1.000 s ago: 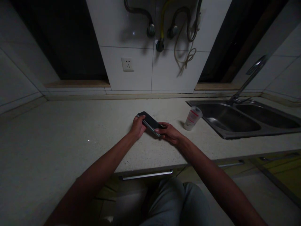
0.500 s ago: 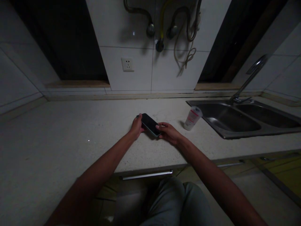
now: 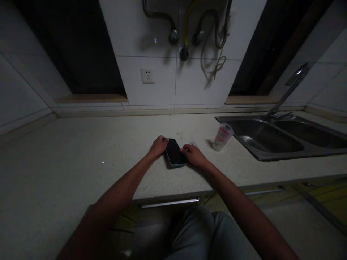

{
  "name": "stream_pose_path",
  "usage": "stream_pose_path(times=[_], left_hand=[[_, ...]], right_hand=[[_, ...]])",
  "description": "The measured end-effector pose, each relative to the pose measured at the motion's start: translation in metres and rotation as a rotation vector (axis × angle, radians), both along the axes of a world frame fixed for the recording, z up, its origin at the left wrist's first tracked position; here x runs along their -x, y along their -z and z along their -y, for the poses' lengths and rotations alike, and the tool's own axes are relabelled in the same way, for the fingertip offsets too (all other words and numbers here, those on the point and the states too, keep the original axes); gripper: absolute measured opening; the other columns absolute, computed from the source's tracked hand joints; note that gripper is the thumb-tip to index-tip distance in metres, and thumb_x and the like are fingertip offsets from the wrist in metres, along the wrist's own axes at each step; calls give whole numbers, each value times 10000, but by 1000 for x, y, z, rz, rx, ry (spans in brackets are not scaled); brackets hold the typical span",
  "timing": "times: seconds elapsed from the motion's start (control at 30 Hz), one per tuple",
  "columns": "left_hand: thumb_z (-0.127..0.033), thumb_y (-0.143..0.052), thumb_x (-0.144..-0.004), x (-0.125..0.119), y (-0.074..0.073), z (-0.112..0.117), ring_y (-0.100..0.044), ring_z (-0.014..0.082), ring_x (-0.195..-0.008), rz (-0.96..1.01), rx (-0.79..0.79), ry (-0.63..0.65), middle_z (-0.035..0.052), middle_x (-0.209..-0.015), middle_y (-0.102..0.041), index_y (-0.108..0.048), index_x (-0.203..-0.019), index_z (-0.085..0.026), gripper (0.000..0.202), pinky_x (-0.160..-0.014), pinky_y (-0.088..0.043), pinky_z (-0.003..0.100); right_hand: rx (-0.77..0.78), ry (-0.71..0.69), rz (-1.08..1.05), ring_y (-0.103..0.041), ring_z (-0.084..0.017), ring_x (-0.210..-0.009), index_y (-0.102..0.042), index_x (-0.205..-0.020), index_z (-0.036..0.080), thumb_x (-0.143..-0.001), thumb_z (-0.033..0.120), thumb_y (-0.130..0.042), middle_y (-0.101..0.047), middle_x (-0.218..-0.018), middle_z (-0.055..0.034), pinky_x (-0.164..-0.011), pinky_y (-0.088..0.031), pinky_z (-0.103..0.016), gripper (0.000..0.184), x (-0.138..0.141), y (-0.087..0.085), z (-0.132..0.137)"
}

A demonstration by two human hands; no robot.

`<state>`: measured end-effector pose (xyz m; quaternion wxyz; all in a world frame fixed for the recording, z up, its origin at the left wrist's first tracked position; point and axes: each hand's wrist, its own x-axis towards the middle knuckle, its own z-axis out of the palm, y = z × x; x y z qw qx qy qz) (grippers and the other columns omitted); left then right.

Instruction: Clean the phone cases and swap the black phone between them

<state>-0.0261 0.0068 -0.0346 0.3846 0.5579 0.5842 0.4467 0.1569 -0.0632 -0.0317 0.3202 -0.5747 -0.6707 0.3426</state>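
Note:
A phone (image 3: pixel 175 153) with a dark screen and a pale greenish edge is just above or on the countertop in front of me; I cannot tell if it touches. My left hand (image 3: pixel 159 146) is closed on its far left corner, thumb over the top. On the opposite long side, my right hand (image 3: pixel 195 156) grips the right edge with the thumb at the screen. The fingers under the phone are hidden. Just beyond my right hand lies a small pale, see-through thing (image 3: pixel 193 143), too unclear to name.
A clear plastic cup (image 3: pixel 222 137) with pink print stands tilted-looking on the pale countertop (image 3: pixel 81 155), right of my hands. Farther right is a steel double sink (image 3: pixel 257 157) with a tap (image 3: pixel 287 90). A wall socket (image 3: pixel 147 76) and hoses (image 3: pixel 217 25) are behind.
The phone has turned clockwise so its near end points more towards me, and it sits slightly nearer. Both hands stay on it. The small pale thing beyond my right hand now shows.

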Motion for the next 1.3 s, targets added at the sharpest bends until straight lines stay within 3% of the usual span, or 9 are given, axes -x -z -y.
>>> stream_pose_path(times=[0.13, 0.43, 0.63, 0.8, 0.93, 1.07, 1.2, 1.3], left_hand=[[-178, -696, -749, 1, 3, -3, -606, 256, -899, 119, 47, 11, 67, -735, -646, -544, -641, -217, 191, -832, -415, 319], [-217, -704, -728, -4, -3, 3, -611, 283, -945, -54, -28, 9, 63, -723, -643, -542, -613, -241, 200, -929, -409, 364], [-318, -631, -818, -3, -3, 8, -637, 326, -995, -337, -68, 70, 125, -862, -681, -520, -694, -242, 182, -932, -424, 407], [-346, -721, -742, -2, -4, 17, -551, 389, -1216, -298, -53, 20, 138, -883, -662, -444, -664, -242, 306, -1038, -360, 469], [-323, -733, -741, -2, -5, 20, -521, 420, -1253, -293, -71, 33, 151, -889, -659, -466, -664, -231, 292, -1080, -309, 527], [-417, -645, -838, -2, -10, 22, -587, 394, -1170, -521, -54, 57, 177, -980, -681, -598, -835, -202, 220, -1038, -369, 512], [-434, -396, -972, 6, -20, 18, -646, 324, -1086, -894, -56, 47, 178, -1120, -692, -606, -1164, -180, 382, -938, -458, 439], [-359, -304, -991, 18, -24, 12, -669, 325, -1037, -1029, -80, 16, 193, -1105, -700, -625, -1157, -158, 415, -862, -489, 419]], right_hand=[[-101, 1, 215, -511, -109, -568, -595, -704, 162, -930, 240, -520, -585, -616, -3, -540, -323, -224, 251, 2, -6, -1], [-112, -40, 403, -584, -172, -734, -672, -801, 140, -953, 239, -470, -700, -813, -101, -633, -331, -263, 272, 2, -5, 0], [-127, -31, 439, -608, -189, -757, -681, -849, 134, -958, 257, -447, -719, -852, -127, -650, -340, -275, 286, 5, -3, 4], [-131, -2, 413, -582, -174, -707, -680, -814, 138, -948, 266, -460, -707, -803, -107, -623, -327, -273, 287, 7, -4, 5], [-140, 50, 353, -583, -173, -707, -687, -821, 140, -920, 255, -503, -702, -784, -93, -629, -345, -267, 238, 7, -4, 5], [-109, 91, 269, -573, -149, -656, -676, -857, 150, -911, 249, -526, -688, -741, -55, -616, -355, -247, 188, 7, -4, 5], [-103, 186, 209, -585, -140, -631, -669, -895, 160, -916, 256, -525, -690, -736, -39, -617, -376, -237, 175, 2, -3, 4], [-154, 284, 277, -614, -162, -685, -685, -896, 163, -907, 266, -537, -710, -781, -61, -639, -389, -248, 180, -7, -2, 2]])
